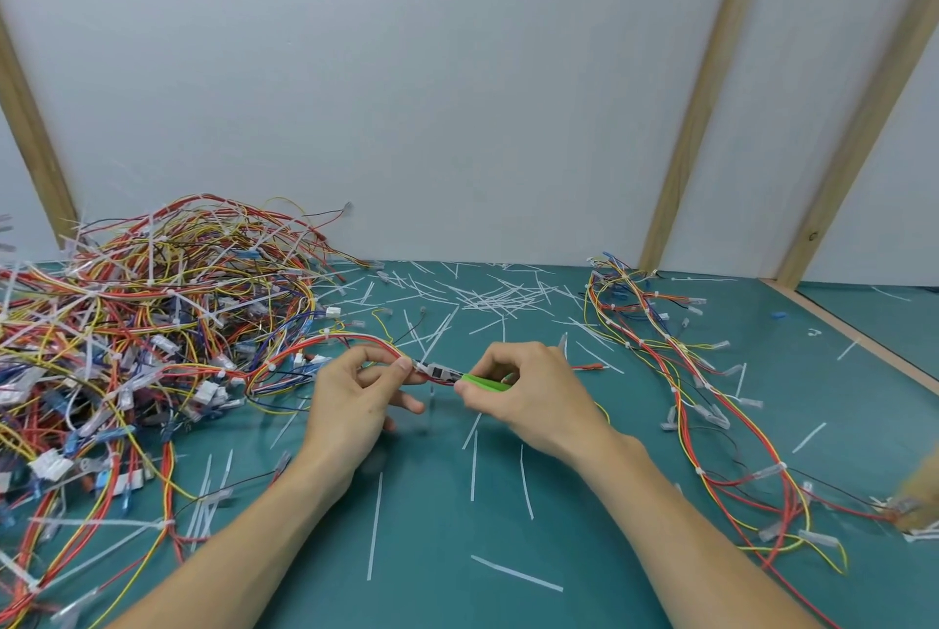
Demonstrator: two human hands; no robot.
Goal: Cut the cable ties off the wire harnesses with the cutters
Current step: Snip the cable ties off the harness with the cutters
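Note:
My left hand (355,400) pinches a red, yellow and black wire harness (325,346) between thumb and forefinger, just above the green table. My right hand (528,389) grips green-handled cutters (485,382). Their dark jaws (439,373) sit at the harness right beside my left fingertips, at a small white cable tie (420,365). The harness trails left into a big tangled heap of tied harnesses (147,323).
Several cut white tie strips (498,298) litter the green mat (584,552) at the middle and back. A smaller group of harnesses (711,400) lies stretched out on the right. A white wall with wooden battens (696,120) rises behind the table.

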